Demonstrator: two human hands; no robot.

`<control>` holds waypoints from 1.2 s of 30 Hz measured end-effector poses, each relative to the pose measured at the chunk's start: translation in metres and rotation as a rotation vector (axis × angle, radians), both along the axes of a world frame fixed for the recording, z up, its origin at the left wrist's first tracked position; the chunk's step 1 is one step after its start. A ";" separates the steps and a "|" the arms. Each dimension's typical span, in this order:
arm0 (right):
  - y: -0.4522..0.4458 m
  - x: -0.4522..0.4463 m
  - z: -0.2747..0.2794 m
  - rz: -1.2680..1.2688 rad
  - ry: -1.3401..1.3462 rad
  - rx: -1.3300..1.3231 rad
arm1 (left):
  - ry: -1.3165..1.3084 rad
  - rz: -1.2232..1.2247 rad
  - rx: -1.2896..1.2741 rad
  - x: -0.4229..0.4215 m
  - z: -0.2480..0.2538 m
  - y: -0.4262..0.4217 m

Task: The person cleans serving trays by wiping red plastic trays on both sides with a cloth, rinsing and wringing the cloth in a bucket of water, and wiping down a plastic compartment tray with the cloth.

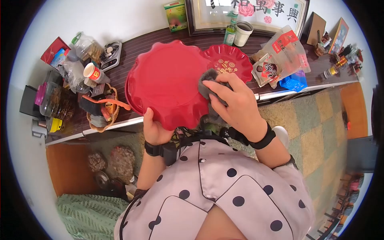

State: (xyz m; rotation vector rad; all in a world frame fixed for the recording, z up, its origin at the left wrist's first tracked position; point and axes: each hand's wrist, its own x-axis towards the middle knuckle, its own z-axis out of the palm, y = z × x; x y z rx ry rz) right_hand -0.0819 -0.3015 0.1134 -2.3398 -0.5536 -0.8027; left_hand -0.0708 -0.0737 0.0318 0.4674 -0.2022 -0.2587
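A large red plate with a wavy rim is held up over the front edge of the dark table. My left hand grips its lower rim, thumb on the near face and fingers hidden behind it. My right hand is closed on a dark grey cloth, which lies against the plate's right rim. Part of another red rim shows behind the plate at its left. Behind and to the right, a smaller red scalloped dish with gold decoration rests on the table.
On the table's left stand a wicker basket, a paper cup, jars and a scale. A green bottle, a white cup and plastic packages stand at the back right. A framed picture leans against the wall.
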 end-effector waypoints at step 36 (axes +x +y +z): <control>-0.009 0.018 0.002 0.079 0.401 0.500 | -0.042 0.028 0.016 0.012 0.003 0.017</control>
